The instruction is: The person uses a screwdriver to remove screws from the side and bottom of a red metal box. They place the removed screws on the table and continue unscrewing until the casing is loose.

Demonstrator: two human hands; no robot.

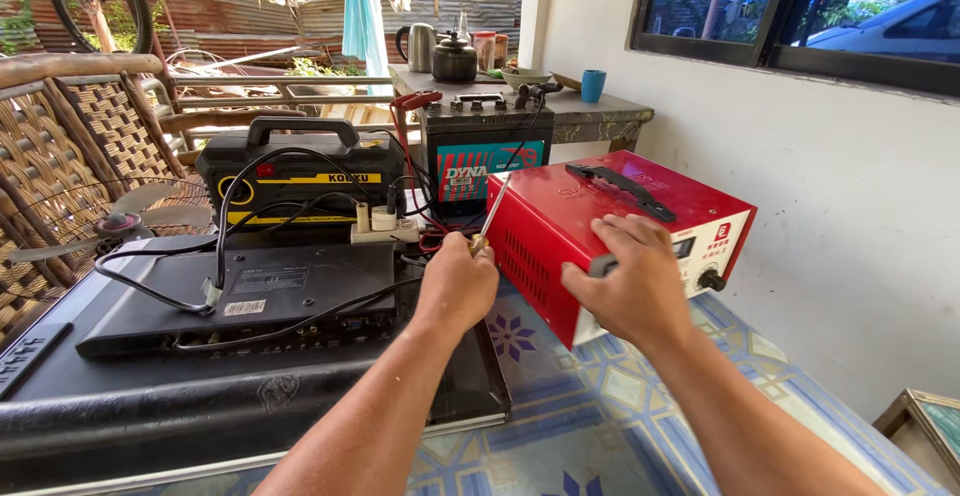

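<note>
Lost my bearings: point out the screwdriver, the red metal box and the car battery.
screwdriver (496,201), head view, on its shaft.
red metal box (560,218), head view, on its top panel.
car battery (480,161), head view, on its front face.

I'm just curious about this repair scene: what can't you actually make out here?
Head view only:
- Screwdriver handle: buried in the left hand.
- Red metal box near corner: covered by the right hand.
- Its far side: turned away.
- Black flat device: front cut off by the bottom edge.
</note>
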